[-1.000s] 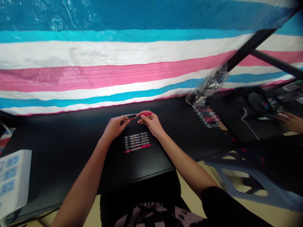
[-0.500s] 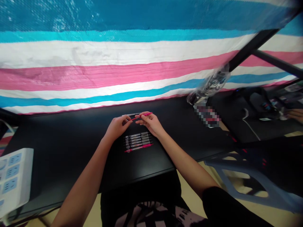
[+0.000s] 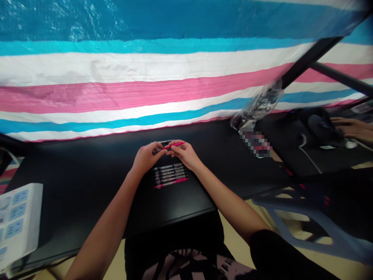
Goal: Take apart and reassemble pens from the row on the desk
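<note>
Both hands meet over the black table, pinching a pink pen (image 3: 177, 144) between them. My left hand (image 3: 145, 157) closes its fingertips on the pen's left end, which they partly hide. My right hand (image 3: 189, 156) grips the pink barrel farther right, with its tip showing past the fingers. Just below lies a row of clear-and-grey pens (image 3: 169, 171), side by side. Nearest to me in that row is another pink pen (image 3: 171, 183). Behind the fingers rests one more dark pen (image 3: 165, 141), partly covered.
A white power strip (image 3: 21, 221) stands at the table's left. To the right are a crumpled plastic bag (image 3: 262, 105) and a blurred-out item (image 3: 255, 142). Farther right, another person's hand (image 3: 354, 128) is beside a black device (image 3: 317, 124). A blue-grey stool (image 3: 309, 229) stands below.
My hands have come closer together, and the thin red length that showed between them is now mostly hidden. At the far right, the other person's hand has moved left to the black device.
</note>
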The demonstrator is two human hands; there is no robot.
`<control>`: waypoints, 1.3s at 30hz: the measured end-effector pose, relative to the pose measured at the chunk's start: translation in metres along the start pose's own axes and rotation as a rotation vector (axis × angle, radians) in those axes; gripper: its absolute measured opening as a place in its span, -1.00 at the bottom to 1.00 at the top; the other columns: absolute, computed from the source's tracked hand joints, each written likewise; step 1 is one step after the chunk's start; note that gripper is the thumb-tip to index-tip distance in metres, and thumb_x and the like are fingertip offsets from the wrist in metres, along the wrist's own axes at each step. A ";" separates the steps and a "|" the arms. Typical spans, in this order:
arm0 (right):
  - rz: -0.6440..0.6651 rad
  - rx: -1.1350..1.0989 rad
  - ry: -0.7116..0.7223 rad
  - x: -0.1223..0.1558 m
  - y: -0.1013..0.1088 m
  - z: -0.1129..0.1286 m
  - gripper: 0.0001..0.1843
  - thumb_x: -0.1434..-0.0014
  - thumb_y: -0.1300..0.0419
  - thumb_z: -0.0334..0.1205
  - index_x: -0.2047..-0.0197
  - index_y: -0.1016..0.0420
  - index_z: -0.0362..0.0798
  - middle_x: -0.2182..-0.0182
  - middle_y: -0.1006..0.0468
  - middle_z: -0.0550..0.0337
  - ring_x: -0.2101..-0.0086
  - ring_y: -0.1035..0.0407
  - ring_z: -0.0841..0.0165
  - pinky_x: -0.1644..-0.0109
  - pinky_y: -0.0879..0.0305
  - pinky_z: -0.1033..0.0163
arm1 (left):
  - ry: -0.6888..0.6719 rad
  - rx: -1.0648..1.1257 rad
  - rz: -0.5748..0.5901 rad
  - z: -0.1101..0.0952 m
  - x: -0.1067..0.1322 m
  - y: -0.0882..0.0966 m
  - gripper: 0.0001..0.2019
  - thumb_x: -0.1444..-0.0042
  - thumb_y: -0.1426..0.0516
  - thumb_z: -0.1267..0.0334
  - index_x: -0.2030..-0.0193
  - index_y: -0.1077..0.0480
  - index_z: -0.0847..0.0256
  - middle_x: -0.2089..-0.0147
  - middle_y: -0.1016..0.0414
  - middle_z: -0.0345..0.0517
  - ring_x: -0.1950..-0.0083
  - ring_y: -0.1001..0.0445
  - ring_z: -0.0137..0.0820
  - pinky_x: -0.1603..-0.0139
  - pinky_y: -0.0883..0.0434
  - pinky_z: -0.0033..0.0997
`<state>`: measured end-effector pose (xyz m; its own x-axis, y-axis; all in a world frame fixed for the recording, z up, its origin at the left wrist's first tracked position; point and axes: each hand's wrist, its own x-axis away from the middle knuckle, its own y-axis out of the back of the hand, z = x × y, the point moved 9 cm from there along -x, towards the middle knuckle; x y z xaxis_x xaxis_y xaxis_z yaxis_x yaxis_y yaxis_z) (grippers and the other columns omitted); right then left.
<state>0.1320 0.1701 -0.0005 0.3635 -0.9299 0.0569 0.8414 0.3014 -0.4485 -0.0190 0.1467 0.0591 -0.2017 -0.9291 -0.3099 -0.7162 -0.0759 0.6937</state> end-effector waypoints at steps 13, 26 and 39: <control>-0.113 0.197 0.063 -0.001 0.015 0.012 -0.65 0.06 -0.54 -0.09 0.28 -0.55 -0.04 0.45 -0.58 0.27 0.47 -0.44 0.43 0.34 -0.31 0.30 | -0.066 0.086 -0.090 -0.003 -0.001 0.008 -0.86 -0.30 -0.16 0.22 0.12 -0.52 0.19 0.26 -0.59 -0.13 0.34 -0.50 -0.40 0.26 -0.45 -0.41; -0.137 0.461 0.151 -0.001 0.024 0.026 -0.71 -0.06 -0.39 -0.13 0.14 -0.69 -0.04 0.35 -0.65 0.15 0.35 -0.46 0.32 0.16 -0.41 0.16 | 0.012 0.082 -0.036 0.010 -0.002 0.013 -0.85 -0.27 -0.16 0.18 0.11 -0.44 0.17 0.25 -0.61 -0.11 0.26 -0.58 -0.34 0.25 -0.48 -0.38; -0.182 0.485 0.159 -0.002 0.030 0.027 -0.72 -0.06 -0.36 -0.12 0.16 -0.69 -0.05 0.41 -0.61 0.18 0.43 -0.39 0.36 0.24 -0.37 0.19 | -0.018 0.085 -0.002 0.011 -0.003 0.009 -0.87 -0.28 -0.16 0.22 0.08 -0.45 0.17 0.14 -0.66 -0.05 0.13 -0.63 -0.27 0.08 -0.51 -0.28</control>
<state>0.1674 0.1868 0.0101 0.1609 -0.9853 -0.0572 0.9869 0.1599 0.0209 -0.0319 0.1528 0.0591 -0.2117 -0.9222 -0.3236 -0.7708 -0.0461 0.6354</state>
